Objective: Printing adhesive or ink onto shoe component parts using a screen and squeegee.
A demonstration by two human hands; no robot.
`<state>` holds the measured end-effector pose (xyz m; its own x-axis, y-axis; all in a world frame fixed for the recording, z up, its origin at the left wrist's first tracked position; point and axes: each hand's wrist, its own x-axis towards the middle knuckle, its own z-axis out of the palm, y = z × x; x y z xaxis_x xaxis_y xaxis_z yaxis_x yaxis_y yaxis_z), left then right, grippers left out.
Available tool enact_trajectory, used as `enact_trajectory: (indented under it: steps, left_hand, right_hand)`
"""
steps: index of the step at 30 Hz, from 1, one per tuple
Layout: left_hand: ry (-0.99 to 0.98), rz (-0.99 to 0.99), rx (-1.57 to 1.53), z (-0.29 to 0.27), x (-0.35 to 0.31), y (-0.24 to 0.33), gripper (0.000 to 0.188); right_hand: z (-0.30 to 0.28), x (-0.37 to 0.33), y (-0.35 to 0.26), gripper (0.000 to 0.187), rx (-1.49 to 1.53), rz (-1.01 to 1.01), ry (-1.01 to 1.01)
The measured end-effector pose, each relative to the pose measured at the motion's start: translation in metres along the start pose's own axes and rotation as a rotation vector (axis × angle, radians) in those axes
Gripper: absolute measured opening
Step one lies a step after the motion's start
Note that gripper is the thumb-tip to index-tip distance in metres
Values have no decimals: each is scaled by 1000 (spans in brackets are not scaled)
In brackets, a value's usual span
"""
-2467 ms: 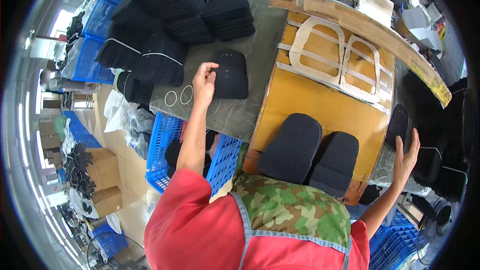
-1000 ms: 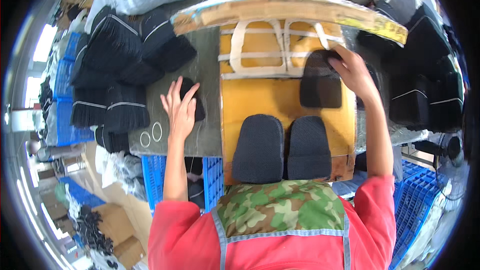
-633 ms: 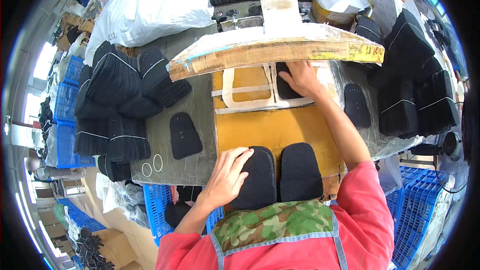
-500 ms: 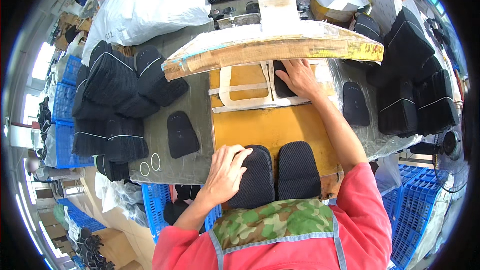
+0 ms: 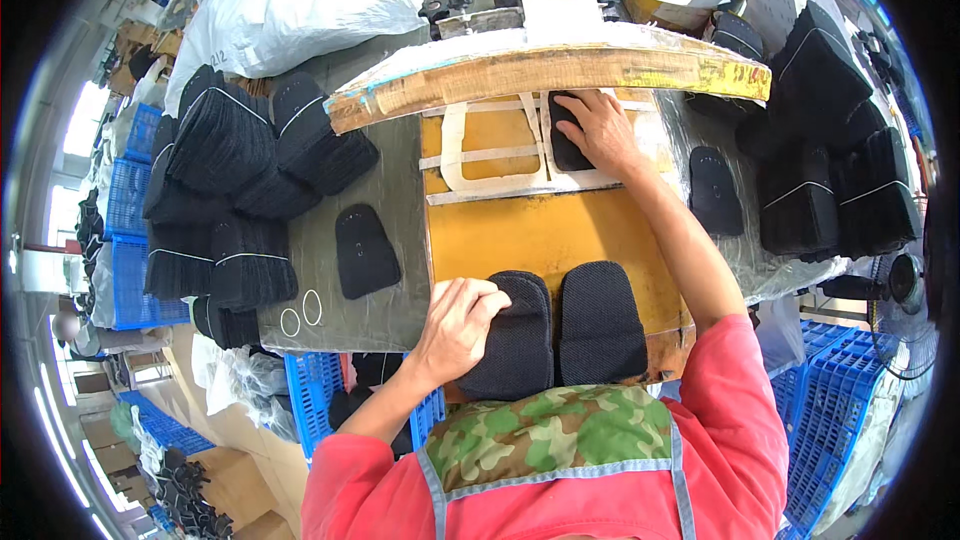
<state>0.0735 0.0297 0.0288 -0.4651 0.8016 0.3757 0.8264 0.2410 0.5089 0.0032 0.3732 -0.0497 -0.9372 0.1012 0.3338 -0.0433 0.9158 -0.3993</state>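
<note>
My right hand (image 5: pixel 606 138) lies with its fingers stretched over a black fabric pad (image 5: pixel 568 143), which sits in the right opening of a white template (image 5: pixel 487 194) on the yellow board (image 5: pixel 520 230). The thumb is spread from the fingers. At the near edge of the board, my left hand (image 5: pixel 455 332) is closed on the left edge of a black mesh pad (image 5: pixel 515 340); its fingertips are partly hidden. This pad looks layered. Beside it, apart, lies another black mesh pad (image 5: pixel 602 325).
A thick wooden-edged frame (image 5: pixel 560 78) arches over the board's far end. Tied stacks of black pads (image 5: pixel 220 140) stand at left, with more stacks (image 5: pixel 800 210) at right. Single pads (image 5: pixel 367 252) lie on the grey table (image 5: pixel 320 325). Blue crates (image 5: pixel 835 410) stand below.
The whole view has shifted slightly, with the table higher in the picture. My right hand has drawn a little nearer over its pad. My left fingers are more curled at the mesh pad's edge.
</note>
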Motion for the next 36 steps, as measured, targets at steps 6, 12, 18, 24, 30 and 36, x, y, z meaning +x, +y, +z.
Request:
enact_trajectory:
  steps: [6,12,18,24,30,36]
  left_hand:
    - [44,-277,-459,-18,16,-1,41]
    - [271,-435,-572,-21,52,-34,47]
    - [212,-228,-290,4,123,-122,36]
    - [52,-293,180,41,173,-172,35]
    - [-26,-147,376,74,160,-153,60]
    - [66,-65,423,73,163,-156,59]
  right_hand:
    - [0,-7,3,84,-131,-157,-39]
    - [0,-11,11,86,-193,-125,-34]
    - [0,-5,4,88,-219,-153,-24]
    - [-3,-4,-2,88,-217,-184,-8]
    - [-13,-3,4,85,34,24,-111]
    - [-6,-2,-5,65,-77,-17,-53]
